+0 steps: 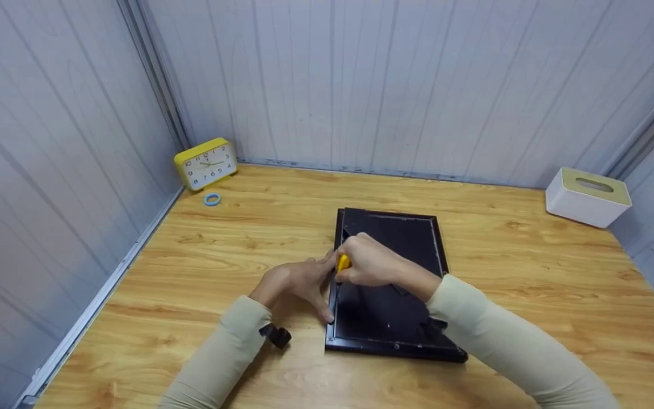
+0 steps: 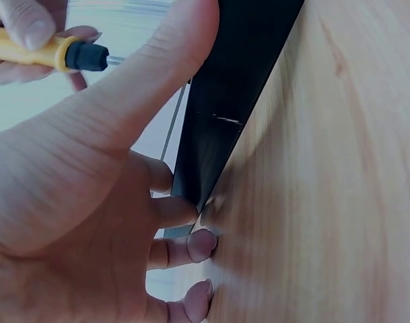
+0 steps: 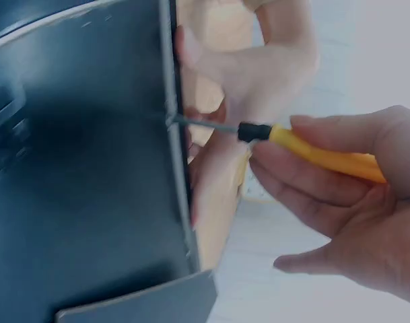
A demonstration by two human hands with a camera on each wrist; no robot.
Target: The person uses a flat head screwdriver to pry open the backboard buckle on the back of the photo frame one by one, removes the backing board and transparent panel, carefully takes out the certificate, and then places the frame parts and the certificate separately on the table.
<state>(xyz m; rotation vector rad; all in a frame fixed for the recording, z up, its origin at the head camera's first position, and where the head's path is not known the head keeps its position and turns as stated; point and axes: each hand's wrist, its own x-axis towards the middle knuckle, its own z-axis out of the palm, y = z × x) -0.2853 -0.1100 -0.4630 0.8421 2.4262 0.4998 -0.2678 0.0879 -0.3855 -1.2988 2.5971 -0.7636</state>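
A black picture frame (image 1: 395,347) lies back side up on the wooden table. My right hand (image 1: 372,262) grips a screwdriver (image 3: 326,156) with a yellow handle and black collar. Its metal tip meets the metal strip along the frame's left inner edge in the right wrist view. Thumb and fingers spread apart, my left hand (image 1: 304,281) rests against the frame's left side. In the left wrist view the thumb lies over the black side (image 2: 215,134) and the other fingertips touch near its lower edge. A black flap (image 3: 144,303) stands out from the backing board near the far left corner.
A yellow alarm clock (image 1: 206,165) stands at the back left, with a small blue ring (image 1: 212,199) before it. A white tissue box (image 1: 585,199) with a wood-coloured top sits at the back right. Pale panel walls (image 1: 349,85) enclose the table's far side and flanks.
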